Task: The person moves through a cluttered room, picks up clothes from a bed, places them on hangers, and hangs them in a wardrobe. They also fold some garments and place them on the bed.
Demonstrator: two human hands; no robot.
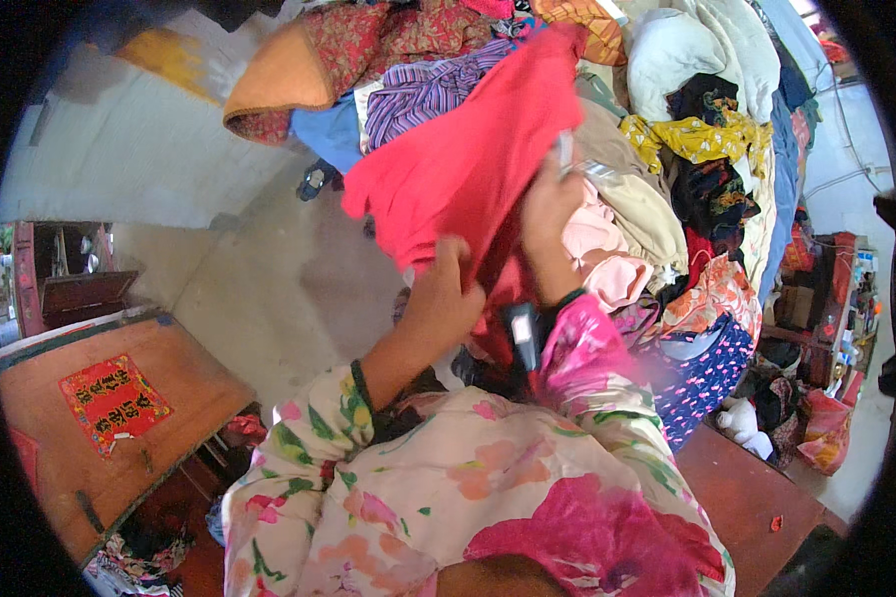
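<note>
A red cloth garment [485, 142], blurred by motion, is stretched out in front of me. My left hand [452, 287] grips its near lower edge, the thumb raised. Further right, my right hand [552, 198] is blurred at the garment's right side, by a small shiny grey item; its grip on the cloth is unclear. Behind the garment lies a purple striped cloth [433, 89]. Pink clothing [597, 239] and beige trousers [638, 216] are heaped to the right of my right hand.
A large clothes pile holds a mustard patterned cloth [702, 138], a white padded item [676, 56] and a navy patterned cloth [705, 380]. An orange-and-red blanket [280, 82] hangs over the far edge. A wooden table [194, 373] with a red paper stands left; a cabinet [829, 298] stands right.
</note>
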